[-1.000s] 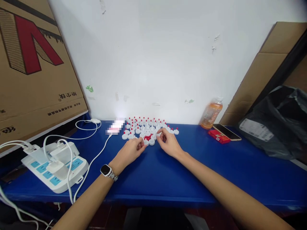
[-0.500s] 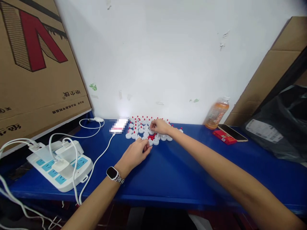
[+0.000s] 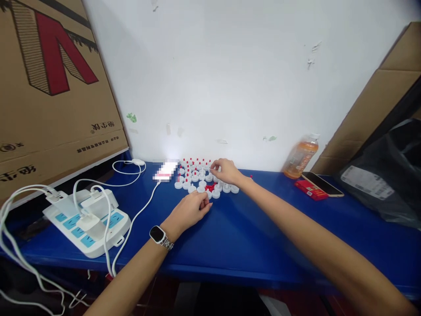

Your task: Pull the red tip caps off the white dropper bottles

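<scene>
Several white round nozzle caps stand grouped on the blue table, many topped with small red tips. A loose pile of red tips lies among the nearer caps. My right hand hovers over the right part of the group, thumb and fingers pinched together; whatever is between them is too small to make out. At the group's near edge is my left hand, with fingers curled and thumb against them. Its fingertips are beside a white cap, and the inside of the grip is hidden.
To the left are a white power strip with plugs and cables, and a bright, blurred-out phone on a cord. On the right stand an orange drink bottle, a red packet, a phone and a dark plastic bag.
My right hand has lifted slightly back and to the right over the caps, staying pinched. My left hand has drawn a little nearer to me. The whole view has shifted slightly.
</scene>
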The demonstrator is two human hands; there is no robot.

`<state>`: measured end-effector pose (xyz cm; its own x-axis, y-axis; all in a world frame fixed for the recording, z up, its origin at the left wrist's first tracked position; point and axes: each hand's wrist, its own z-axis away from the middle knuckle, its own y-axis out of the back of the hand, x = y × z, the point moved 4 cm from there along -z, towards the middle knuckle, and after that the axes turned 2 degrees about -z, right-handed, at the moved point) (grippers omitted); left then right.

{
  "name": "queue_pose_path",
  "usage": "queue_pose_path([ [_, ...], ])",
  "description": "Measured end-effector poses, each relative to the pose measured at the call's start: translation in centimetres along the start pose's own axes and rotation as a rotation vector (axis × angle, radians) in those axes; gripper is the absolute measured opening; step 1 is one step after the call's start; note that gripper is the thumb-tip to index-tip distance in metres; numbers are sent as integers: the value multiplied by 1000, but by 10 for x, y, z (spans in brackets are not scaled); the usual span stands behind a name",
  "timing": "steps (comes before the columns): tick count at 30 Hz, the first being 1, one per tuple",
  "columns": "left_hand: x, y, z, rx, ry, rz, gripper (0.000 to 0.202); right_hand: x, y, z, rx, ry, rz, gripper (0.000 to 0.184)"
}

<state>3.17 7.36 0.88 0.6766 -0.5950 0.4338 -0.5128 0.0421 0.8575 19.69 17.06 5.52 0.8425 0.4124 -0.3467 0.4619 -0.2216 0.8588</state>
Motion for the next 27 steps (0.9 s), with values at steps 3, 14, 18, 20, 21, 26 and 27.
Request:
queue_pose_path([
  [3, -5, 1, 4, -22, 9, 36, 27, -17, -10, -12, -44, 38, 70, 20],
  [14, -18, 19, 26, 4, 99, 99, 30, -30, -41, -33, -86, -3, -9, 20],
  [18, -14, 23, 25, 71, 74, 146, 30, -30, -10, -19, 45, 66, -333, 12],
  [20, -10, 29, 22, 139, 47, 188, 30, -29, 4, -3, 79, 76, -518, 12],
  [21, -8, 33, 18, 173, 36, 202, 30, -27, 9, 6, 80, 71, -596, 13],
  [26, 11, 46, -25, 233, -34, 140, 32, -18, 12, 53, 57, 38, -696, 19],
  [27, 15, 46, -37, 218, -62, 104, 31, -16, 11, 59, 71, 35, -673, 19],
])
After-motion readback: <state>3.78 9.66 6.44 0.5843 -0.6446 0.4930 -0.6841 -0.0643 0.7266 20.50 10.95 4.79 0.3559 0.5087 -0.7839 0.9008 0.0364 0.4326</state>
